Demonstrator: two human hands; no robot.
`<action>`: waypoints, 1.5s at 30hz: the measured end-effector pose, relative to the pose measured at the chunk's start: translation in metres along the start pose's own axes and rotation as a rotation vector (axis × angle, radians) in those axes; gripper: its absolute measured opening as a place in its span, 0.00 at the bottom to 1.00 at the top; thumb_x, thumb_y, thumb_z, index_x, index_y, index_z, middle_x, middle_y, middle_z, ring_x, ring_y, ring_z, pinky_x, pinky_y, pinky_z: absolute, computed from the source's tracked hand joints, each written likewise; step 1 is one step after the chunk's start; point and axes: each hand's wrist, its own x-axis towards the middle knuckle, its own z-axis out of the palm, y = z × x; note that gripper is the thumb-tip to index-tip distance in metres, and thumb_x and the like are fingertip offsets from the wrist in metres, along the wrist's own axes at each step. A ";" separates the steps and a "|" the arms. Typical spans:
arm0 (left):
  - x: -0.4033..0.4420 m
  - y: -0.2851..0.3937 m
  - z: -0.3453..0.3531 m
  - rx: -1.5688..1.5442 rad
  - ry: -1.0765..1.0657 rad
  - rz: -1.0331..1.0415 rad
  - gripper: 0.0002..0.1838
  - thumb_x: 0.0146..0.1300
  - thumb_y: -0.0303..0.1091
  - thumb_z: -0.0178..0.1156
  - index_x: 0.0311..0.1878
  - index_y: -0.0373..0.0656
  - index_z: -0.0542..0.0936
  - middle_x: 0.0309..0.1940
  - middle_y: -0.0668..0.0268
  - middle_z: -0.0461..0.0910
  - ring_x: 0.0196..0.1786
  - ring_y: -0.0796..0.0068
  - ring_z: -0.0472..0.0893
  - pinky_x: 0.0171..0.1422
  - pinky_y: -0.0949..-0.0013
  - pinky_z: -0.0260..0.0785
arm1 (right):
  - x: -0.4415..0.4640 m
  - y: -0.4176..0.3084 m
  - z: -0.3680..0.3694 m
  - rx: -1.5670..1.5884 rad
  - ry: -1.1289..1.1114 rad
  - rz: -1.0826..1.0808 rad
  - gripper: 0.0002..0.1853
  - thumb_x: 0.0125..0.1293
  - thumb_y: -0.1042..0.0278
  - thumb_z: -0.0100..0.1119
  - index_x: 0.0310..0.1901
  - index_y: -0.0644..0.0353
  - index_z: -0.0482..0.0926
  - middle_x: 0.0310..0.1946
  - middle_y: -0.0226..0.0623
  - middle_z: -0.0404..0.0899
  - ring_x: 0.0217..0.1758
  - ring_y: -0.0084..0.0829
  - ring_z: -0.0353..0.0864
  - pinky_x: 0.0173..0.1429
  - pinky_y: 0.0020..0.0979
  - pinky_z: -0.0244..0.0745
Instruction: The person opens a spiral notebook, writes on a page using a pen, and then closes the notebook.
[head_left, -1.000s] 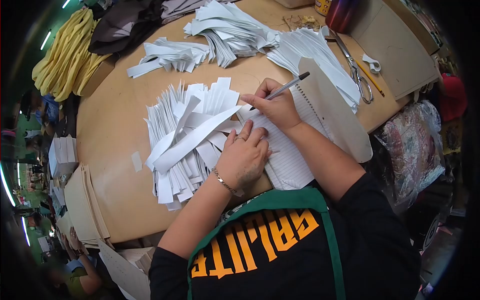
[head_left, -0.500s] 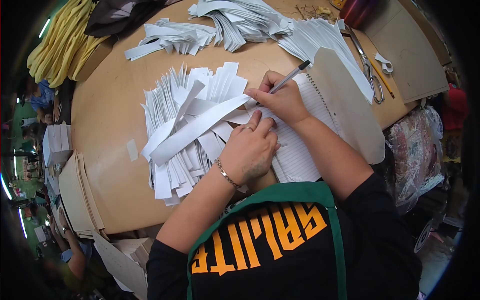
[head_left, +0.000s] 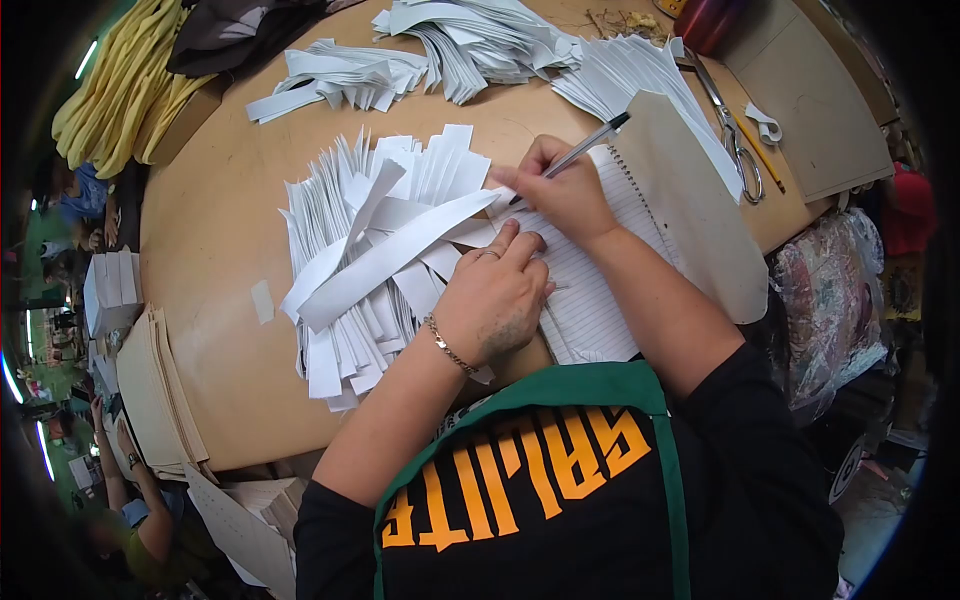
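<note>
My right hand [head_left: 572,198] grips a ballpoint pen [head_left: 590,146], its tip low over the upper left of a lined spiral notebook [head_left: 598,305]. My left hand [head_left: 498,298], with a ring and a chain bracelet on it, rests on the notebook's left edge, fingers reaching toward the pen and holding nothing. Left of both hands lies a pile of white fabric-like strips [head_left: 335,225]. Across that pile runs one long loose strip [head_left: 400,258], its right end close to my right fingertips. The notebook's cover [head_left: 695,215] is folded open on the right.
More white strip bundles [head_left: 475,45] lie along the far side of the table [head_left: 215,270]. Scissors [head_left: 728,125], a yellow pencil [head_left: 757,150] and cardboard [head_left: 815,110] are at the right. Yellow strips [head_left: 115,80] hang at the far left. Another person's arm [head_left: 150,500] shows at lower left.
The pen tip, hidden by my fingers before, now shows above the page, and the pen has shifted slightly. My left hand stays in nearly the same place.
</note>
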 end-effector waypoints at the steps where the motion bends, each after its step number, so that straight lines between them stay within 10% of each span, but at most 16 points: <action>1: 0.000 0.000 -0.001 -0.007 -0.006 -0.002 0.07 0.53 0.31 0.54 0.28 0.36 0.72 0.44 0.55 0.71 0.52 0.53 0.73 0.46 0.63 0.70 | 0.001 -0.002 -0.002 0.086 -0.002 0.051 0.16 0.48 0.65 0.68 0.19 0.58 0.67 0.14 0.26 0.69 0.19 0.16 0.67 0.22 0.21 0.65; 14: -0.004 0.000 0.012 -0.005 0.158 -0.060 0.09 0.54 0.31 0.54 0.30 0.34 0.69 0.46 0.51 0.70 0.38 0.58 0.77 0.41 0.63 0.71 | -0.002 -0.005 -0.002 0.012 -0.036 -0.040 0.16 0.49 0.67 0.68 0.20 0.57 0.66 0.16 0.25 0.70 0.20 0.14 0.66 0.22 0.18 0.63; 45: -0.006 0.000 0.003 -0.138 0.014 -0.152 0.10 0.59 0.32 0.48 0.31 0.32 0.70 0.51 0.50 0.68 0.43 0.53 0.75 0.44 0.60 0.70 | 0.000 0.004 0.002 -0.079 -0.012 -0.047 0.15 0.52 0.69 0.64 0.19 0.58 0.66 0.15 0.23 0.67 0.21 0.13 0.63 0.23 0.18 0.61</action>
